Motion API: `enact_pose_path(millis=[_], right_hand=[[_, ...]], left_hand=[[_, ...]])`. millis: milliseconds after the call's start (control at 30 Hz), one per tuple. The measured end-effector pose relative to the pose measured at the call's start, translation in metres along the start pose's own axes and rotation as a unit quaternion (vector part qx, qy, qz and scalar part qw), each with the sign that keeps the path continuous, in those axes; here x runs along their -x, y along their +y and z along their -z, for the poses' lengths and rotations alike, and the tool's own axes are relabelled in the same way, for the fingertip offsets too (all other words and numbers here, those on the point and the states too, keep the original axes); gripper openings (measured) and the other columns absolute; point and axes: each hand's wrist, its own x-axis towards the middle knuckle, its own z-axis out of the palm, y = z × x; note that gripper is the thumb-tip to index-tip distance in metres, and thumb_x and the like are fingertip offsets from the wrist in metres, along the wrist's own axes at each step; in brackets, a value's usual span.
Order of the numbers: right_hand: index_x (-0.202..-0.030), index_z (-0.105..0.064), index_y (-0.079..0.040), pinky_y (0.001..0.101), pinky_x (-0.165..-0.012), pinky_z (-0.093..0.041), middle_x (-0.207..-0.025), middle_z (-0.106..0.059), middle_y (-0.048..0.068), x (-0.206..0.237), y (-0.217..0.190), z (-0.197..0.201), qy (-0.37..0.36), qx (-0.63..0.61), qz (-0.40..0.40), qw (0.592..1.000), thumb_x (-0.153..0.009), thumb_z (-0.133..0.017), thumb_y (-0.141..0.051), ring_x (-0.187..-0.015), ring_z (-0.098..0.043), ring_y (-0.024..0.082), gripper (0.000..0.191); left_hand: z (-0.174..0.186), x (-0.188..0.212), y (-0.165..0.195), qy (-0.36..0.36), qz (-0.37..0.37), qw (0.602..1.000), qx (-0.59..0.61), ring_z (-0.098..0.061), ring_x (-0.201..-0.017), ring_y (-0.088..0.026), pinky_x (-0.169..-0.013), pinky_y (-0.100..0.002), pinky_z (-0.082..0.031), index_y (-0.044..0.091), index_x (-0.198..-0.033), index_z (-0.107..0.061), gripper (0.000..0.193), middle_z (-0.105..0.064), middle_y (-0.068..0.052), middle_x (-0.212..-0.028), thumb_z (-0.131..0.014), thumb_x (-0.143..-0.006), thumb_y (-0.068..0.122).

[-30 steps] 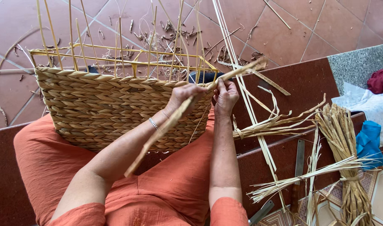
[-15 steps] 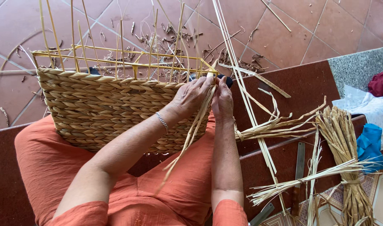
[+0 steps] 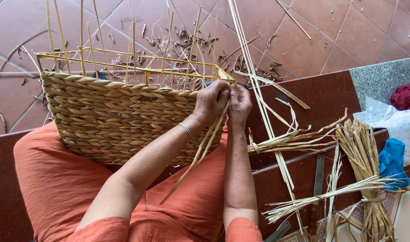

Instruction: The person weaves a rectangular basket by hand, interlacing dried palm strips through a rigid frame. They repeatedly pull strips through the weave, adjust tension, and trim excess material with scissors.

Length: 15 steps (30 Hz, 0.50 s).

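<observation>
**Now two hands pinch straw at the basket's corner**

Right now, a big woven basket of pale yellow-brown straw rests on the person's lap, on orange cloth. It leans on the knees, likely so the rim sits close to the hands. Its side is thick and bumpy, made of twisted rows like fat ropes. Thin, stiff yellow sticks stand up from the rim, straight and smooth.

The left hand and the right hand meet at the basket's right top corner. The left hand's fingers are closed tight on a long flat strip of dry straw. The strip hangs down across the lap. The right hand's fingers are bent together and pinch at the same spot on the rim, touching the left hand.

To the right, more dry straw bundles lie on the dark red step. They look light, rough and stringy. A blue cloth lies beside them. Small bits of straw are scattered on the red floor tiles.
</observation>
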Motion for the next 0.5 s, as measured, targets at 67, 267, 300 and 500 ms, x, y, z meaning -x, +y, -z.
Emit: enact_pose_path(millis=[67,267,300,500], right_hand=[[-0.097,-0.068,-0.010,0.0355,-0.071,-0.056,-0.091,-0.068,0.006,0.001,-0.013,0.002,0.035,0.091,0.038,0.995,-0.092,-0.072,-0.048,-0.081,-0.064,0.017,0.038],[-0.088,-0.076,-0.005,0.0313,-0.067,-0.054,-0.086,-0.068,0.005,0.000,-0.074,0.023,-0.100,0.320,0.175,0.926,-0.090,-0.080,-0.035,-0.080,-0.063,0.013,0.030],[-0.089,-0.076,-0.005,0.0318,-0.070,-0.054,-0.086,-0.069,0.004,0.005,-0.081,0.024,-0.114,0.338,0.217,0.909,-0.091,-0.078,-0.029,-0.081,-0.064,0.013,0.024],[-0.095,-0.072,-0.009,0.0303,-0.087,-0.056,-0.104,-0.068,0.002,0.043,-0.099,0.028,-0.163,0.126,0.152,0.967,-0.100,-0.070,-0.011,-0.095,-0.062,0.012,0.006]], left_hand=[[0.008,0.010,0.007,-0.026,-0.040,0.999,0.017,-0.068,-0.075,-0.022,-0.068,-0.035,-0.058,0.010,-0.103,-0.061,0.004,-0.066,-0.009,-0.089,-0.064,-0.105,0.009],[0.043,0.035,0.013,-0.120,-0.273,0.948,-0.110,-0.066,-0.102,-0.028,-0.090,-0.043,-0.053,0.008,-0.106,-0.061,0.023,-0.066,-0.015,-0.133,-0.070,-0.085,0.010],[0.046,0.037,0.013,-0.116,-0.258,0.955,-0.095,-0.066,-0.103,-0.028,-0.090,-0.042,-0.053,0.008,-0.107,-0.061,0.023,-0.066,-0.013,-0.133,-0.069,-0.085,0.010],[0.041,0.031,0.017,-0.133,0.213,0.944,0.214,-0.069,-0.088,-0.013,-0.078,-0.025,-0.056,0.006,-0.121,-0.064,0.025,-0.071,-0.009,-0.105,-0.056,-0.109,0.026]])
